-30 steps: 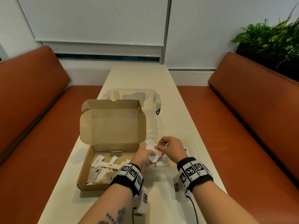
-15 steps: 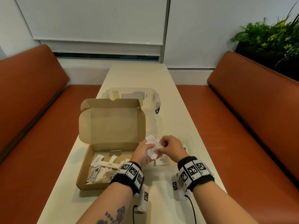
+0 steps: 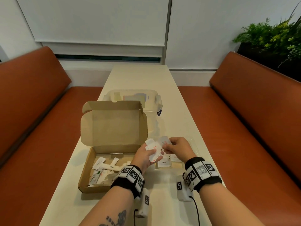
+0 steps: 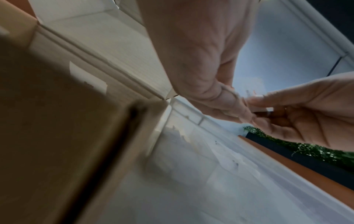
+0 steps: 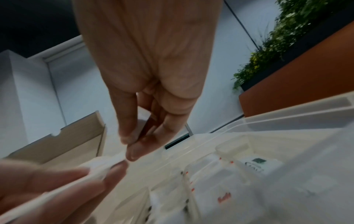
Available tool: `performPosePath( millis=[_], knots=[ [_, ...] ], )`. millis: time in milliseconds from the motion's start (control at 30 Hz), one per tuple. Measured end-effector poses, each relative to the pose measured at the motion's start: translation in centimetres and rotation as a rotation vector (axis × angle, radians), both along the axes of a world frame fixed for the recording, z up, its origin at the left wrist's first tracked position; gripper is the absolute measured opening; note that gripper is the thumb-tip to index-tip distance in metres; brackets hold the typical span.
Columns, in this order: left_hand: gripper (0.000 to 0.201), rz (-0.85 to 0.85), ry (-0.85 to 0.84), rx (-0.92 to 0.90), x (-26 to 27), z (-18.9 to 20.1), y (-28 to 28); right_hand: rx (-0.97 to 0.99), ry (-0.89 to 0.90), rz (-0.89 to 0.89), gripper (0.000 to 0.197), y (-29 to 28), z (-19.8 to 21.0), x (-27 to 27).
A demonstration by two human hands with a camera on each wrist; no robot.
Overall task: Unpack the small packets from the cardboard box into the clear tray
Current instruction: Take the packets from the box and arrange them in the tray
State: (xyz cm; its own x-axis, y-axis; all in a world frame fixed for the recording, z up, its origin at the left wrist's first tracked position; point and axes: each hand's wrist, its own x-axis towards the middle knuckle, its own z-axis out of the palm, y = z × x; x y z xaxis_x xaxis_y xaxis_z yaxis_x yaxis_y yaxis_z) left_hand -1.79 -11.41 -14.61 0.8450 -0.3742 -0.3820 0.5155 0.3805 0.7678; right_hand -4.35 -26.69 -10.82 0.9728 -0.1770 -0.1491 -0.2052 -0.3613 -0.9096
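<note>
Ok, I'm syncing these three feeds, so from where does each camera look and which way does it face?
Head: worn on the head, looks forward and down the table at the cardboard box and clear tray; both forearms show, left hand and right hand holding packets.
Left wrist: under the left hand, looks along it past the box; the right hand shows too.
Right wrist: under the right hand, looks over the tray.
Shared: both wrist views show both hands meeting.
</note>
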Motion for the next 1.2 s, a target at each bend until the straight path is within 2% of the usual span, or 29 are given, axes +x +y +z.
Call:
performPosePath(
  millis=[67,167,233,300,367,633,867,1133,1200],
  knots=[
    [0.032,0.019,0.008,-0.005,0.1,-0.1,0.0,-0.063,0.022,-0.027,0.021,-1.0,0.3,0.2],
    [0.033,0.033,0.012,-0.014,0.0,-0.2,0.4,-0.394,0.111,0.017,0.034,-2.9,0.5,0.4],
    [0.035,0.037,0.017,-0.016,-0.1,-0.3,0.5,-0.575,0.141,0.043,0.032,-3.7,0.2,0.3],
    [0.034,0.040,0.023,-0.021,-0.1,-0.3,0.5,-0.655,0.153,0.058,0.017,-4.1,-0.4,0.3],
    [0.033,0.043,0.032,-0.025,-0.1,-0.2,0.5,-0.682,0.169,0.080,0.006,-4.1,-0.9,0.3],
    [0.035,0.019,0.033,-0.009,-0.2,0.1,0.5,-0.781,0.237,0.148,0.003,-3.6,-1.7,0.8],
    [0.039,0.007,0.038,-0.002,-0.3,0.4,0.6,-0.884,0.323,0.296,0.018,-3.0,-1.5,1.6],
    [0.045,0.002,0.009,0.032,-0.4,0.3,0.6,-0.976,0.214,0.328,0.021,-2.9,-2.1,1.0],
    [0.046,0.003,0.007,0.035,-0.4,0.3,0.6,-0.955,0.162,0.312,0.034,-2.9,-2.6,0.7]
  ],
)
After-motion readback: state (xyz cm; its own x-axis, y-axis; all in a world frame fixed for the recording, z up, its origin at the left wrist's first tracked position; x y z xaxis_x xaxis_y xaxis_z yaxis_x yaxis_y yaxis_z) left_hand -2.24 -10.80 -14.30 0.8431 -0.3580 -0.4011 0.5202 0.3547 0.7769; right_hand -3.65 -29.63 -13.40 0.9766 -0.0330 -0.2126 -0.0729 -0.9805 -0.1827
